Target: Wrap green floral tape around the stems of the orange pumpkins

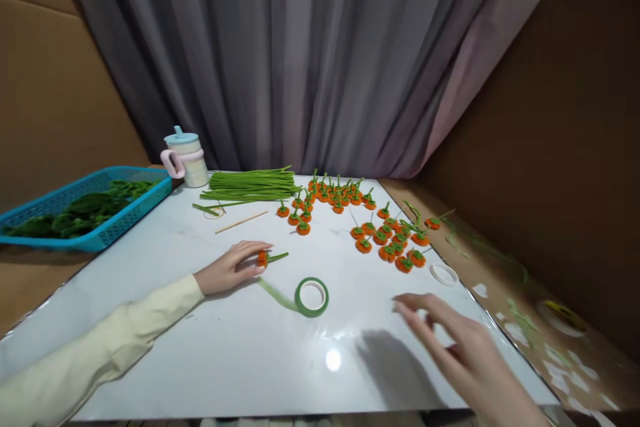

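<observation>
My left hand (233, 270) is closed, thumb and fingers pinching a small orange fuzzy persimmon (262, 259) on its side, its green stem pointing right. A roll of green floral tape (312, 297) lies flat to its right, with a loose strip of tape (275, 292) running back toward the left hand. Over the right front of the table hovers my right hand (450, 340), its thumb and forefinger tips close together but loosely parted; nothing shows between them. Finished-looking orange persimmons (387, 252) with green tops stand in a group beyond it.
More persimmons (325, 192) stand at the back, beside a bundle of green pipe cleaners (253, 185). A wooden stick (241, 222) lies nearer. At left are a blue basket (100, 240) of green pieces and a lidded cup (193, 160). A white ring (444, 274) and paper scraps (555, 373) lie right.
</observation>
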`<act>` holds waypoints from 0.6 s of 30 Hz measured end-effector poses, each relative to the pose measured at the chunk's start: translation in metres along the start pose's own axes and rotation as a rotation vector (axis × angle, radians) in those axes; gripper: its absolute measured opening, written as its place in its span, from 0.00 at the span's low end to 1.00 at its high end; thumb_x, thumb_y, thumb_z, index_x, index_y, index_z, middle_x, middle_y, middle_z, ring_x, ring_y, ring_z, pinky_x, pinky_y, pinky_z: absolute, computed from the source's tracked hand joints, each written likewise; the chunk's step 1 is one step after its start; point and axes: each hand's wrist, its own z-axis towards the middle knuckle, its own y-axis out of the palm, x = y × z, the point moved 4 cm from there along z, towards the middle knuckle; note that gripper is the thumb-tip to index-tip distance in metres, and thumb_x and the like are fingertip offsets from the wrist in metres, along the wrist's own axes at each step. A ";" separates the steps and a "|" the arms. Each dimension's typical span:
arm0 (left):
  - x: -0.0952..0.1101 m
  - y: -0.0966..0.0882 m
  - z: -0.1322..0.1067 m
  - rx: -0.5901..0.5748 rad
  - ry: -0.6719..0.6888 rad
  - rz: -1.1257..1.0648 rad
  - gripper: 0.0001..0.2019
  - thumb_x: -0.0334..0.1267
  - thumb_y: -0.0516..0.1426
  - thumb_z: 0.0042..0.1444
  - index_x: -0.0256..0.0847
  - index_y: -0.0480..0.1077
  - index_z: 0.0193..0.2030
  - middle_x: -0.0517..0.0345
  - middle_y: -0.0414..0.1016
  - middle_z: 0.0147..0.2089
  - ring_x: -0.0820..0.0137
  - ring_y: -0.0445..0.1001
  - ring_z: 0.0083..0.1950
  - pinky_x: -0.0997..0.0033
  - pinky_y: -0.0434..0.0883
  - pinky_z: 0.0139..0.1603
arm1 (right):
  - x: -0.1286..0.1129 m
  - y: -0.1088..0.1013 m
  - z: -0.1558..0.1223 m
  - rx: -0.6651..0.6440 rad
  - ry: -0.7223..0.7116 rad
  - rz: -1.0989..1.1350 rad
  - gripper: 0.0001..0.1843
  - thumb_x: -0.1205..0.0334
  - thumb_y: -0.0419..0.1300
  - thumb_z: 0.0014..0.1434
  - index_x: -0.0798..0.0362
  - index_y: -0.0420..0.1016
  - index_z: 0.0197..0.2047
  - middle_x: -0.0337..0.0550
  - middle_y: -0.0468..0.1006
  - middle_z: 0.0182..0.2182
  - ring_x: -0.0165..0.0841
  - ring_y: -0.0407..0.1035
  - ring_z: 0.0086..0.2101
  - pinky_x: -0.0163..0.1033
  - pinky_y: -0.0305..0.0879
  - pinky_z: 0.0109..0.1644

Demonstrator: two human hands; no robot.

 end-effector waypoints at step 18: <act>-0.019 -0.011 -0.015 0.180 0.048 -0.010 0.10 0.41 0.51 0.62 0.37 0.67 0.42 0.54 0.73 0.39 0.70 0.71 0.40 0.73 0.68 0.43 | -0.112 0.158 0.112 -0.551 -0.467 -0.236 0.13 0.65 0.66 0.49 0.56 0.68 0.37 0.44 0.72 0.33 0.37 0.62 0.38 0.40 0.54 0.43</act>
